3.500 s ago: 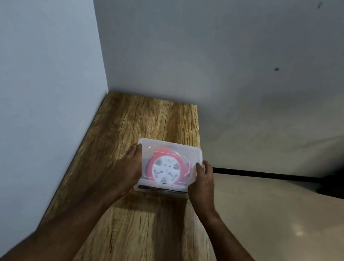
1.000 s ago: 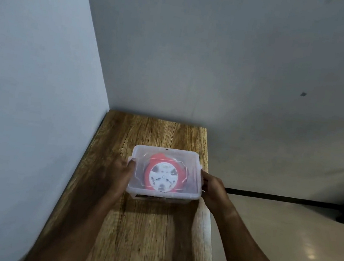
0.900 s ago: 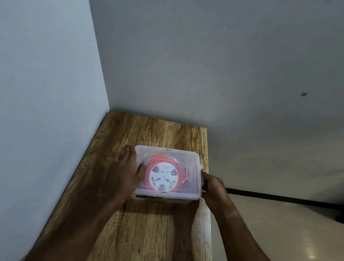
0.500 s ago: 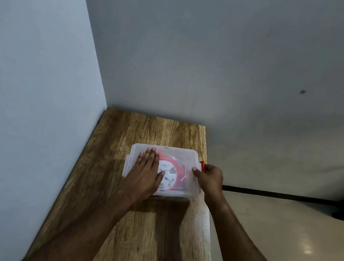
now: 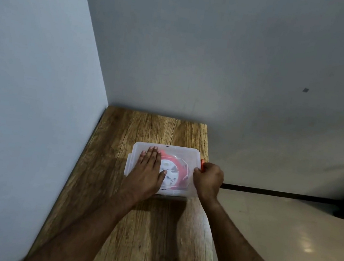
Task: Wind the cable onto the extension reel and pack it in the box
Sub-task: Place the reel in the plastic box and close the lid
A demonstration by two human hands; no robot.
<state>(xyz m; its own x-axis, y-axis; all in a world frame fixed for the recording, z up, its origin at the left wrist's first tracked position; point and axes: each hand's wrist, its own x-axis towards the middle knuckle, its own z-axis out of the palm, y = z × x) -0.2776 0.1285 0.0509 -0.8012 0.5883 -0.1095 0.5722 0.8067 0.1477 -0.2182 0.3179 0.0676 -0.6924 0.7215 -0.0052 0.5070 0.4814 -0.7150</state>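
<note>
Left hand (image 5: 147,172) now flat atop translucent box (image 5: 185,155)

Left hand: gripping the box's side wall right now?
No, the left hand lies flat with straight fingers on the lid of the box, over the red reel.

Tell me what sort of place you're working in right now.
Probably a plain indoor room, home or office, though I can't tell which. A narrow wooden table sits in a corner of bare painted walls, beside a glossy pale floor. On it, both hands are closing a clear plastic box.
</note>
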